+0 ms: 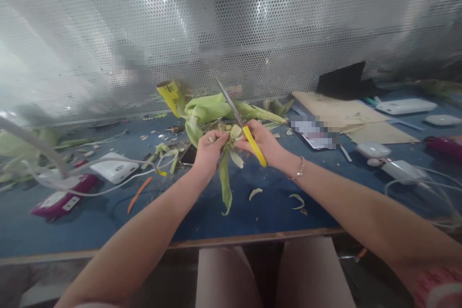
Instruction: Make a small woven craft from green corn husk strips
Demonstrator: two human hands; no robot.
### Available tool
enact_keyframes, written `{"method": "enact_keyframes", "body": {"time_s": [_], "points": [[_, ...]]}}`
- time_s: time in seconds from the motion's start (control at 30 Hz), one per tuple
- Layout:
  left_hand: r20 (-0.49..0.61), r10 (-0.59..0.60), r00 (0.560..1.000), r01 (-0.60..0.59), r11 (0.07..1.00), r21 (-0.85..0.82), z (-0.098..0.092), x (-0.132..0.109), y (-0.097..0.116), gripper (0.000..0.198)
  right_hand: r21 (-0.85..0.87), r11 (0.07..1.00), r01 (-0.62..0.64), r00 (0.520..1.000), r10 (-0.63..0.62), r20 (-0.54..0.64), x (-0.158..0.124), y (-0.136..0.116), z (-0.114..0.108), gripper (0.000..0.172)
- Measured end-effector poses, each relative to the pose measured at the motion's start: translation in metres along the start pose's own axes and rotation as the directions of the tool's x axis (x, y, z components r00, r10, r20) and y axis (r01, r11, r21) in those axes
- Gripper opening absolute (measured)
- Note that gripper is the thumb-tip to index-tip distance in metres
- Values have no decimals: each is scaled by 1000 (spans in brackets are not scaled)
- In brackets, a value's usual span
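My left hand is closed, its fingertips pinching a flower-like bundle of corn husk over the front of the table. From the bundle hangs a long green husk strip. My right hand pinches the other side of the bundle. It also holds yellow-handled scissors, seen nearly edge-on, their long metal blade slanting up and to the left. Just behind both hands lie large pale green corn husks. Curled husk scraps lie on the blue tabletop in front.
A yellow tube-like roll stands behind the husks, by the perforated metal panel. On the left are a white charger, cables and a purple device. Brown paper, a phone-like card and white adapters lie right.
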State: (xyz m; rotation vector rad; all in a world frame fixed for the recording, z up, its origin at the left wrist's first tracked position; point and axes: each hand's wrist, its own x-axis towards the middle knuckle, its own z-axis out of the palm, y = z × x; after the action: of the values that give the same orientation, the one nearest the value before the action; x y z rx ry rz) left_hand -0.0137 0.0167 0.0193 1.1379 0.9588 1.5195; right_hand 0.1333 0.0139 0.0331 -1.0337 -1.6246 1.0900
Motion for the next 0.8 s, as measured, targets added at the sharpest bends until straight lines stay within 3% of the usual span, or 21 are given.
{"method": "enact_keyframes", "body": {"time_s": [0.2,0.37,0.5,0.63,0.8], "points": [[4,80,997,-80,993,92,-8,7,3,24,87,996,0,999,4,-50,0,0,-4,42],[99,91,991,-111,969,223,-7,4,5,25,-10,999,52,997,-52,-53,5,8,-8,47],[157,-23,987,8,995,95,4,-9,8,30,-50,983,177,978,-182,-98,3,12,-7,46],[172,-171,970,192,975,-112,14,-21,15,38,-2,979,203,967,-201,-154,0,10,-7,46],[278,-352,894,381,923,-54,15,-24,19,29,30,975,221,956,-211,-203,1,8,-9,45]]}}
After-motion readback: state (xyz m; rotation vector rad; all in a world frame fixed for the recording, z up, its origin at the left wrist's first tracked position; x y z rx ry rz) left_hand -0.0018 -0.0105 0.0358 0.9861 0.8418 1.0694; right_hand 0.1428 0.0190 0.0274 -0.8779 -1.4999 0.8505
